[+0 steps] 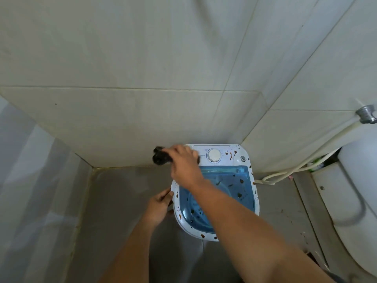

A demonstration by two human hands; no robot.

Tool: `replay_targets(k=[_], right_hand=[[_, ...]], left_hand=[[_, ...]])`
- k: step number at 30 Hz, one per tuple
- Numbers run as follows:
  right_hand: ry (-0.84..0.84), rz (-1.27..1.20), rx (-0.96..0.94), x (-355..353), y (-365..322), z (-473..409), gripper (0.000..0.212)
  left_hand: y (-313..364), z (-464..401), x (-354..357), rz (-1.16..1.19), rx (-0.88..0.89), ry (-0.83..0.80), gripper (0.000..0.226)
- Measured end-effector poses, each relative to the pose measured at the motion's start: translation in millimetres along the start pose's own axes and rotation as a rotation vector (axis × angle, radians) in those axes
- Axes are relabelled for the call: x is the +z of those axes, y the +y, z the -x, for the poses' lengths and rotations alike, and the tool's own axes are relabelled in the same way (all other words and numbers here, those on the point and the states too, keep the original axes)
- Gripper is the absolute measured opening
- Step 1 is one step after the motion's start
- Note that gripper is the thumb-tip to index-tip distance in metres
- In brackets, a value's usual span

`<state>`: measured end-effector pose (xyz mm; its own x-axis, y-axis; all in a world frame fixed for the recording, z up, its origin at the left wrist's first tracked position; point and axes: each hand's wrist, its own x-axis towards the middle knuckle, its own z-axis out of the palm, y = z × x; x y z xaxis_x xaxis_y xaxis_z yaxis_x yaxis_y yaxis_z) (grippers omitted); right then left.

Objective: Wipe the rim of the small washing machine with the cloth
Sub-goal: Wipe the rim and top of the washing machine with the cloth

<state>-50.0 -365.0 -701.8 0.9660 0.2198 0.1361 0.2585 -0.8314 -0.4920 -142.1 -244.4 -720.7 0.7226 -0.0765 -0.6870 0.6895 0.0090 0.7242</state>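
Right hand [183, 162] grips dark cloth [161, 158] at far-left corner of washing machine [216, 188]; left hand [161, 205] holds near-left rim [175, 193]. Cloth likely soft, light: keep bunched. Machine likely light: brace by rim.

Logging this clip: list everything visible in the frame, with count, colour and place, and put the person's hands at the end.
small washing machine: one, white with a blue see-through lid, on the floor in the wall corner; brown spots on its rim and lid
dial: one, white, on the machine's back panel
cloth: one, dark, at the machine's back left corner
hose: one, off-white, from the wall fitting down to the floor right of the machine
wall fitting: one, metal, on the right wall
toilet: one, white, at the right edge
tiled wall: pale, behind the machine
right hand: holds the cloth at the back left corner
left hand: grips the machine's left rim
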Motion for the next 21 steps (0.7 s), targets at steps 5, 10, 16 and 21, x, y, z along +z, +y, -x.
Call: replay_targets(k=[5, 10, 16, 21], right_hand=[[-0.164, -0.357, -0.003, -13, -14, -20, 0.051], [0.052, -0.053, 0.151, -71, 34, -24, 0.051], [-0.376, 0.383, -0.284, -105, 59, 18, 0.060], [0.003, -0.003, 0.138, -132, 104, 1, 0.047]], left_hand=[[0, 0, 2, -0.014, 0.003, 0.005, 0.023], [2, 2, 4, -0.022, 0.001, 0.020, 0.024], [6, 6, 4, -0.023, 0.005, 0.013, 0.032], [7, 8, 5, -0.029, 0.002, 0.020, 0.028]])
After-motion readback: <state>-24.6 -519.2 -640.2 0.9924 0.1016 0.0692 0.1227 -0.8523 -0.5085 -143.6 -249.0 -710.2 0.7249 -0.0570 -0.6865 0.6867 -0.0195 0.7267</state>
